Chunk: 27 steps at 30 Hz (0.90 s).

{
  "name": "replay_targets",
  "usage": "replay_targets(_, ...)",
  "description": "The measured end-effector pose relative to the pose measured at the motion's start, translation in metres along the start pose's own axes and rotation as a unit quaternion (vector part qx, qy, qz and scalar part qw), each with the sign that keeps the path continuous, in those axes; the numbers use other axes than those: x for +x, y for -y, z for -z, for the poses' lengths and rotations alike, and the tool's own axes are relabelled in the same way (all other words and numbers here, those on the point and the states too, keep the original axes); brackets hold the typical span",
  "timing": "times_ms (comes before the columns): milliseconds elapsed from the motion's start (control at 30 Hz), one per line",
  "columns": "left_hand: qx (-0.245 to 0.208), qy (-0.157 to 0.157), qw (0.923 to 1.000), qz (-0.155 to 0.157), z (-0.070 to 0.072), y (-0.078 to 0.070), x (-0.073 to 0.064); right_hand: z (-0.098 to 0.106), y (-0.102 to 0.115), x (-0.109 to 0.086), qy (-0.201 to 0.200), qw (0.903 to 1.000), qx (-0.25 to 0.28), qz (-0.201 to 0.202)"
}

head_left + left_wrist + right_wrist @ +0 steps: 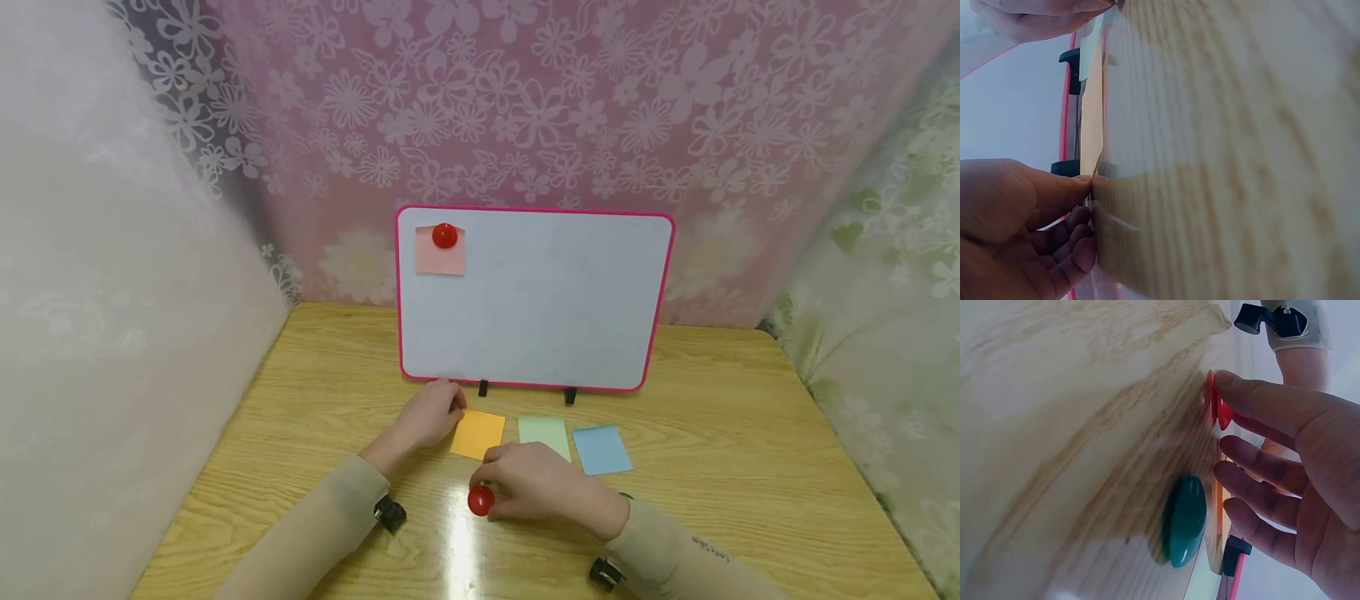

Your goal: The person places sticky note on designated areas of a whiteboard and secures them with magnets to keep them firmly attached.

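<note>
At its upper left corner, my left hand (431,412) pinches an orange sticky note (477,433) lying on the table. The left wrist view shows the thumb at the note's edge and the other fingers curled below. Just in front of that note, my right hand (536,482) grips a round red magnet (481,500) between thumb and fingers, down by the tabletop. A green magnet (1187,522) sits on the table near the right hand, mostly hidden by the wrist in the head view. A light green sticky note (543,432) is partly covered by the right hand.
Behind the notes stands a pink-framed whiteboard (547,308) on black feet (571,396). A pink sticky note (439,262) hangs at its upper left under another red magnet (445,235). A blue sticky note (602,450) lies to the right on the wooden table (720,433).
</note>
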<state>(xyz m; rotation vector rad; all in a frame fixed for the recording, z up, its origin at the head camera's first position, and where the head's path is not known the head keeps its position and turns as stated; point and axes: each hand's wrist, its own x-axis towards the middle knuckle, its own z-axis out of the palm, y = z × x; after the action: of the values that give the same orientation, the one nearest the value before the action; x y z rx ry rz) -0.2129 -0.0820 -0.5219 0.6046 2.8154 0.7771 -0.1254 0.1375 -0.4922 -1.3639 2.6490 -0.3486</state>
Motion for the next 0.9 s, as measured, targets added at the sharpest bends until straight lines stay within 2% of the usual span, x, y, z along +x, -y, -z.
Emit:
replay_targets(333,0.007,-0.003,0.9999,-0.008,-0.0008,0.0013,-0.0010,-0.0031,0.0006,0.0008,-0.009,0.9997,-0.017,0.016)
replay_targets(900,0.003,-0.003,1.0000,0.001,-0.0003,-0.0010,-0.0017,-0.0011,0.0053,0.0034,-0.001,0.9997,-0.026,0.002)
